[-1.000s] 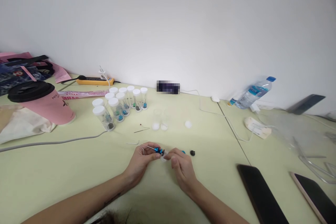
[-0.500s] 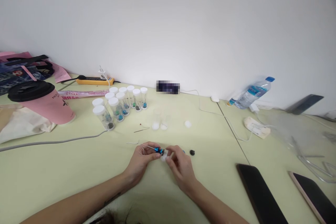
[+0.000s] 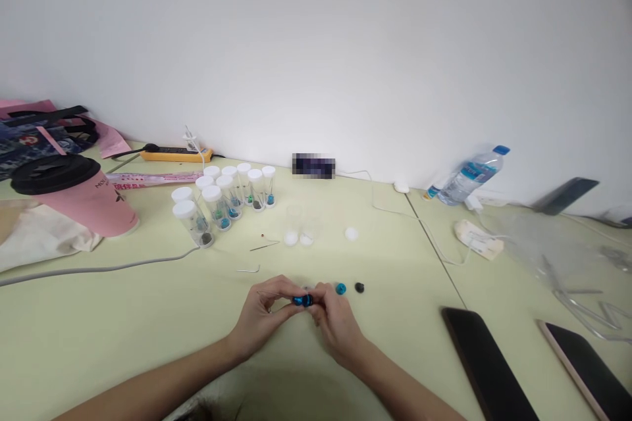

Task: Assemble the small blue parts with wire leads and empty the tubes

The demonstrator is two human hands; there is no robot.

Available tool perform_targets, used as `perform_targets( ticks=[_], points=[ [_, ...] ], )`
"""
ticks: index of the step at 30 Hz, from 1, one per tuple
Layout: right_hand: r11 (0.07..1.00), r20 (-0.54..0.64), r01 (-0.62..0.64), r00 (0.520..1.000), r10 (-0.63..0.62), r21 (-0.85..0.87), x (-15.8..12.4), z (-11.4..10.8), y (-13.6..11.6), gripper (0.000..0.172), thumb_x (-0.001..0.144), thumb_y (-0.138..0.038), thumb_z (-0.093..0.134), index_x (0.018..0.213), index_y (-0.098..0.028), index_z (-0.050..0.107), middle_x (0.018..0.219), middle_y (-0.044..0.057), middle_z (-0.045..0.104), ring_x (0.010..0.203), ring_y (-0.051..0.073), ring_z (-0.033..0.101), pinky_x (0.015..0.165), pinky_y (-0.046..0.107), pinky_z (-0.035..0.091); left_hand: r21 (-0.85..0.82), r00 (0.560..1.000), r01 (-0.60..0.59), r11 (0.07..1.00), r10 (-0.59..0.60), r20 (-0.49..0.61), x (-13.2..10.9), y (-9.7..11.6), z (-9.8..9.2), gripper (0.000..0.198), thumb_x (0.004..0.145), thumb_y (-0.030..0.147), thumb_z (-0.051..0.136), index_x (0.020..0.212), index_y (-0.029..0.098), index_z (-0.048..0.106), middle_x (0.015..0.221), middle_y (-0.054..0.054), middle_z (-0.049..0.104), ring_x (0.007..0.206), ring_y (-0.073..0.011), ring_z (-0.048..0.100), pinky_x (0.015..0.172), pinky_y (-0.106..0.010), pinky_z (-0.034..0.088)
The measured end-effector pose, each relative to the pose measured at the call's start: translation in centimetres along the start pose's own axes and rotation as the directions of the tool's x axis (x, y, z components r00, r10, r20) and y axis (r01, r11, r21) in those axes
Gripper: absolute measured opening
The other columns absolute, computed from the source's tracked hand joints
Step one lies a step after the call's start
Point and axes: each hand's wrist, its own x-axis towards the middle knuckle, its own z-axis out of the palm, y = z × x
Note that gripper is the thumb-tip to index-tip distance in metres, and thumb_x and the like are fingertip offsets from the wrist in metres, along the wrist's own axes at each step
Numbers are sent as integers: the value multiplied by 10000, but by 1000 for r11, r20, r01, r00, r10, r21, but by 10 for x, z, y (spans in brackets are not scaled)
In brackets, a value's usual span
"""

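Note:
My left hand (image 3: 265,309) pinches a small shiny blue metal piece (image 3: 297,300) between thumb and fingers. A thin wire runs back from it over the fingers. The fingertips of my right hand (image 3: 338,321) close on the other end of this piece, where a dark part shows; their grip hides the details. Just beyond my right hand, a small blue round part (image 3: 340,289) and a small black round part (image 3: 359,287) lie on the table. A hex key (image 3: 249,269) and a thin bent tool (image 3: 264,245) lie farther back to the left.
Several clear tubes with white caps (image 3: 212,193) stand at the back left. Clear tubes on white caps (image 3: 291,238) and a loose white cap (image 3: 351,233) are mid-table. A pink cup (image 3: 93,200), water bottle (image 3: 474,177), black phone (image 3: 486,362) and power strip (image 3: 172,155) surround the area.
My right hand has moved in against the blue piece, and its fingers have closed there. Both hands sit slightly lower. The whitish thing by the right fingers is mostly hidden; the blue round part shows fully.

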Motion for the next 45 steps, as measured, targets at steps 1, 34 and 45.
perform_targets(
  ticks=[1,34,45],
  points=[
    [1000,3,-9,1000,9,23,0,0,-1,94,937,-215,399,930,-203,492,791,21,575,640,136,544,567,245,420,12,1000,-14,1000,14,-1,0,1,0,138,740,197,706,873,198,743,861,-82,697,834,-207,632,781,-312,492],
    [916,-14,-105,993,119,386,83,-44,-84,251,957,-285,403,896,-208,634,557,-41,525,516,108,563,562,238,467,-241,997,21,970,-3,76,29,33,0,363,897,434,467,805,133,646,674,-49,548,580,-129,433,577,-271,350],
    [938,-580,175,814,34,301,128,-94,-56,206,928,-249,464,799,-182,611,795,38,626,580,108,463,517,247,374,643,937,-327,693,327,124,119,82,-26,413,772,415,654,1145,263,566,1251,-59,569,1294,-278,369,1037,-428,326]
  ],
)
